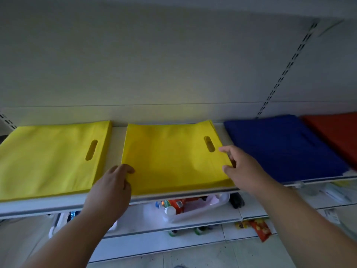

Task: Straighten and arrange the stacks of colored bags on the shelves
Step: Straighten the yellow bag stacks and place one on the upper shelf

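A middle stack of yellow bags (173, 157) lies flat on the white shelf (116, 140), handle cut-out at its right. My left hand (114, 182) holds the stack's left front edge, thumb on top and fingers curled at the side. On the opposite edge my right hand (241, 165) grips, with the thumb and a fingertip on the top bag. A second yellow stack (50, 157) sits to the left. A blue stack (280, 146) lies on the right, and a red stack (334, 130) is at the far right.
The shelf's back panel (173, 64) rises behind the stacks, with a slotted upright (286, 70) at the right. Below the shelf's front edge, lower shelves hold a clear plastic tub (195, 209) of small goods and a red snack packet (260, 229).
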Action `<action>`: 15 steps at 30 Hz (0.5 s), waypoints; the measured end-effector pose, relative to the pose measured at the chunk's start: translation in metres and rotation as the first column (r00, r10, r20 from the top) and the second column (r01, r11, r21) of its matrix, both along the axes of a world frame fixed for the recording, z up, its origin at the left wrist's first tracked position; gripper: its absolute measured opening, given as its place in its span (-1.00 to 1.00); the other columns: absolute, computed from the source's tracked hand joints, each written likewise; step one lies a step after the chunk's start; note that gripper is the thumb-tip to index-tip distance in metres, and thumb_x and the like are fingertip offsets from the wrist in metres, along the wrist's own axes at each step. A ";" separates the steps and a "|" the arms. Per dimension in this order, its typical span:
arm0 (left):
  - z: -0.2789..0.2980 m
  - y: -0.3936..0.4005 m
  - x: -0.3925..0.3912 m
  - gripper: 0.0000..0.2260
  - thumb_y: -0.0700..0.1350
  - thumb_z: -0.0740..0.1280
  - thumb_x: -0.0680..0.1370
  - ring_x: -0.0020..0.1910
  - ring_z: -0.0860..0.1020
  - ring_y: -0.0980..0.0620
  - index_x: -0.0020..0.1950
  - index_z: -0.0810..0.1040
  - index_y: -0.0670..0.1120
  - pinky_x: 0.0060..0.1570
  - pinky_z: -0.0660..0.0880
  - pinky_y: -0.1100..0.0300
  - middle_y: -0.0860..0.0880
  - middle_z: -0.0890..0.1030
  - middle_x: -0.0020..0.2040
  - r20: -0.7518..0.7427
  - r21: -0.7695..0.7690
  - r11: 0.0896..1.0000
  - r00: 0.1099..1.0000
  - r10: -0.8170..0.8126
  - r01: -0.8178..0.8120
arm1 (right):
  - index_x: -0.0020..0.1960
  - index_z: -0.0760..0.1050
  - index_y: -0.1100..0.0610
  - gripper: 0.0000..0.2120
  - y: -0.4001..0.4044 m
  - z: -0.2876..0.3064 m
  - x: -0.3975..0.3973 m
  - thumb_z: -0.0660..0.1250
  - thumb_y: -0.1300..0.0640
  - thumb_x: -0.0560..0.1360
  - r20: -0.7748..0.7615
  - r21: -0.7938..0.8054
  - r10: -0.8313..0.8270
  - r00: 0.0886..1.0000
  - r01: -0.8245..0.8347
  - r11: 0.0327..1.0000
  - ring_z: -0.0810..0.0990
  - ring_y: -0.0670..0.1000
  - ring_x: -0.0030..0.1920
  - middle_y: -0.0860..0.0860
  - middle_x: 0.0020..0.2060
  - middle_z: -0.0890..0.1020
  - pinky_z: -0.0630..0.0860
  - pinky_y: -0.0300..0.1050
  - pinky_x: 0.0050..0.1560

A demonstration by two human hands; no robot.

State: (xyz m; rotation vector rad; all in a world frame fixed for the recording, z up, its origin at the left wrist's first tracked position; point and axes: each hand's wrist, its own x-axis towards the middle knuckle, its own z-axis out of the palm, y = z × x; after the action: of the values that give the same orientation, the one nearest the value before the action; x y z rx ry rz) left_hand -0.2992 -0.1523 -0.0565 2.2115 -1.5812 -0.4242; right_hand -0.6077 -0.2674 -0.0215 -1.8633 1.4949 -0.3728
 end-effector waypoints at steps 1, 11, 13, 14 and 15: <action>-0.001 -0.003 -0.005 -0.72 -0.19 0.18 0.58 -0.20 0.49 -0.02 0.25 0.48 0.04 -0.30 0.37 0.13 -0.04 0.54 0.15 0.025 0.020 1.000 1.000 0.000 0.000 | 0.38 0.31 -0.20 -0.54 -0.003 -0.003 -0.002 0.28 0.21 0.59 -0.025 0.004 0.002 1.000 -0.002 1.000 0.48 -0.13 -0.13 -0.12 0.05 0.44 0.48 -0.08 -0.07; -0.008 -0.016 -0.017 -0.74 -0.10 0.35 0.47 -0.05 0.55 -0.14 0.16 0.55 0.01 -0.26 0.49 0.09 -0.06 0.50 0.01 0.363 0.120 0.993 0.931 -0.033 -0.011 | 0.41 0.30 0.00 -0.55 -0.015 -0.023 0.003 0.26 0.06 0.54 -0.439 -0.147 0.032 0.898 -0.107 0.983 0.49 0.02 -0.17 0.02 -0.02 0.51 0.45 -0.09 -0.27; -0.006 -0.014 -0.017 -0.75 -0.13 0.50 0.34 -0.13 0.55 -0.21 -0.01 0.62 -0.08 -0.32 0.49 0.06 -0.12 0.49 -0.06 0.387 0.067 0.998 0.922 -0.020 -0.007 | 0.37 0.32 0.03 -0.58 -0.014 -0.020 0.005 0.26 0.02 0.54 -0.537 -0.188 0.014 0.843 -0.136 0.973 0.53 0.07 -0.05 0.07 0.09 0.49 0.54 -0.02 -0.11; -0.006 -0.013 -0.016 -0.75 -0.13 0.53 0.32 -0.14 0.55 -0.23 -0.04 0.62 -0.10 -0.31 0.51 0.04 -0.13 0.50 -0.07 0.387 0.028 1.000 0.922 -0.006 -0.005 | 0.36 0.33 0.03 -0.59 -0.013 -0.018 0.008 0.26 0.01 0.54 -0.545 -0.207 0.010 0.838 -0.146 0.967 0.53 0.08 -0.02 0.07 0.10 0.49 0.54 -0.01 -0.09; -0.005 -0.011 -0.015 -0.75 -0.12 0.53 0.34 -0.13 0.56 -0.23 -0.03 0.63 -0.10 -0.29 0.52 0.02 -0.13 0.51 -0.07 0.378 0.004 1.000 0.926 0.000 -0.002 | 0.36 0.33 0.04 -0.60 -0.011 -0.015 0.012 0.26 0.00 0.55 -0.528 -0.228 0.011 0.849 -0.155 0.961 0.52 0.07 -0.01 0.07 0.11 0.49 0.52 -0.03 -0.09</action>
State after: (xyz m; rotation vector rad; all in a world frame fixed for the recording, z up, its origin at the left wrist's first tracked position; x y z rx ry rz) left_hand -0.3143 -0.1630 -0.0610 2.4033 -1.7643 0.0064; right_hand -0.5954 -0.2786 -0.0363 -2.3692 1.7715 -0.0088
